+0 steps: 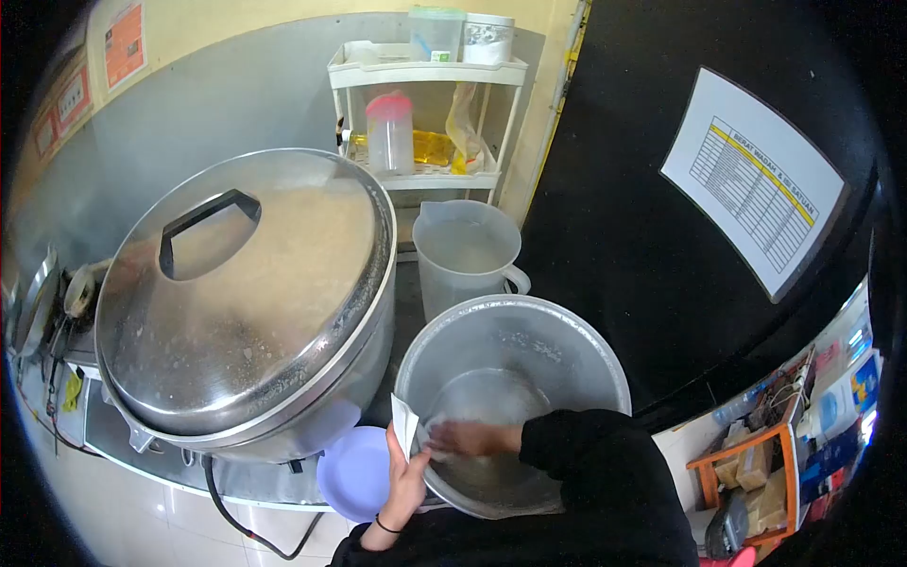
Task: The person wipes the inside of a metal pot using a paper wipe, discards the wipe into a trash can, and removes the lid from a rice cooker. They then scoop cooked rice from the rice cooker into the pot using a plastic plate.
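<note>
Lower centre: our left hand (406, 484) is pinching a white sheet (405, 423) by the pot (576, 354) | right hand (472, 438) blurring inside, grip unclear | cooker (255, 321) crowding left, jug (453, 279) standing centre

ROOM: I have a way into the open pot (572, 350) from above, over its far half | NEAR SIDE: right hand (472, 439) and dark sleeve (605, 463) block me | LEFT RIM: left hand (406, 487) and white sheet (405, 423) in my way; only a narrow gap to the lidded pot (283, 321) | BEHIND: jug (470, 269) | RIGHT: black panel (614, 189)
</note>
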Available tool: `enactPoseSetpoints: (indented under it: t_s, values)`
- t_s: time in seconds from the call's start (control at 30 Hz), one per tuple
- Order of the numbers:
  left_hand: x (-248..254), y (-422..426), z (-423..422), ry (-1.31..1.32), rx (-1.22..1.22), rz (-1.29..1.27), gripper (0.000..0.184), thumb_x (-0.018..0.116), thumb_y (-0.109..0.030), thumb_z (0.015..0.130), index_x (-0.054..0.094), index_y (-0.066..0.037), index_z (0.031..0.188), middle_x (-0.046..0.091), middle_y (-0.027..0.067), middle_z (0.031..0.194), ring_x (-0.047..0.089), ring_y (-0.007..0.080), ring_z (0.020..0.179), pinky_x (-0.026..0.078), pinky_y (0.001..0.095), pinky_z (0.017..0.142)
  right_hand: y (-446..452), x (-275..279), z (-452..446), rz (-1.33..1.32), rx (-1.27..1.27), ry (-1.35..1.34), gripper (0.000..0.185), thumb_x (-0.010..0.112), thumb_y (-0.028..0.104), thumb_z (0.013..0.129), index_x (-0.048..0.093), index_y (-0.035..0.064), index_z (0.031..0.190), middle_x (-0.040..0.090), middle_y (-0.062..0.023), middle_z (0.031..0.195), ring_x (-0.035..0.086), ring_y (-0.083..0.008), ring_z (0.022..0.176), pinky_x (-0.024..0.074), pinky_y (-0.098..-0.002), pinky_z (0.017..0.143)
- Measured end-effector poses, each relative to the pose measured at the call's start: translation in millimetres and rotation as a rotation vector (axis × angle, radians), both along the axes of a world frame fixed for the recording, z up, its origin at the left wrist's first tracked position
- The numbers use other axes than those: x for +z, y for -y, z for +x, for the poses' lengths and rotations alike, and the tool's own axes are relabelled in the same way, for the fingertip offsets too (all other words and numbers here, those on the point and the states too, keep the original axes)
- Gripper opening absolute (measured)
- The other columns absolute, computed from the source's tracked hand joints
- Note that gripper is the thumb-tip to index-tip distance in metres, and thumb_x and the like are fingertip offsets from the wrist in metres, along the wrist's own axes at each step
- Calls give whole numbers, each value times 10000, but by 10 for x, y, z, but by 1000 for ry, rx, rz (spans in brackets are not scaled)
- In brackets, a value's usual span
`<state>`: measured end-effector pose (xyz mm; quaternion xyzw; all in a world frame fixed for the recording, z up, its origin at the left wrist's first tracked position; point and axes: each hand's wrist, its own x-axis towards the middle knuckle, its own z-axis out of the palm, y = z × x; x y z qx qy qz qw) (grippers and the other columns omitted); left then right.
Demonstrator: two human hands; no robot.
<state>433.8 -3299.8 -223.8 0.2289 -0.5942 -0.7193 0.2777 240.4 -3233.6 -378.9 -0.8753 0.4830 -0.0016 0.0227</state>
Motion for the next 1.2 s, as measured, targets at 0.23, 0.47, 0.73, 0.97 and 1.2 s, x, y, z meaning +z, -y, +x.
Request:
enactPoseSetpoints:
  t_s: [0.23,0.47,0.73,0.97,1.2]
  values:
    - [-52,-58,-35,-76,96,79,602,434,-29,668,186,11,1214,342,142,1138,330,227,1063,235,283,904,-548,-160,-1004,-146,-738,-206,479,386,169,751,296,77,1212,337,-142,1199,320,-284,1113,241,-421,925]
    - [-40,-94,-42,-111,115,123,616,435,-37,649,192,17,1212,335,139,1143,326,232,1064,223,288,911,-501,254,300,132,-543,-68,494,339,363,807,315,78,1209,248,-180,1248,255,-331,1139,190,-506,906]
    - [-42,-86,-49,-89,151,79,630,448,-89,614,230,29,1193,335,143,1129,327,240,1055,227,304,908,-98,171,-679,227,-645,15,520,334,332,818,261,15,1224,250,-207,1255,226,-331,1172,196,-437,940]
    - [-113,-67,-92,-133,224,-14,638,450,-93,571,273,51,1167,340,149,1099,334,253,1043,225,312,908,-947,709,-567,1089,-650,-194,503,325,336,810,284,45,1218,312,-152,1224,313,-296,1095,239,-386,916]
    - [-71,-72,-92,-140,214,35,637,440,-94,583,257,44,1177,333,146,1107,327,252,1048,221,315,909,-529,931,204,1203,-590,682,392,353,277,826,379,19,1120,462,-111,1063,479,-203,869,380,-319,746]
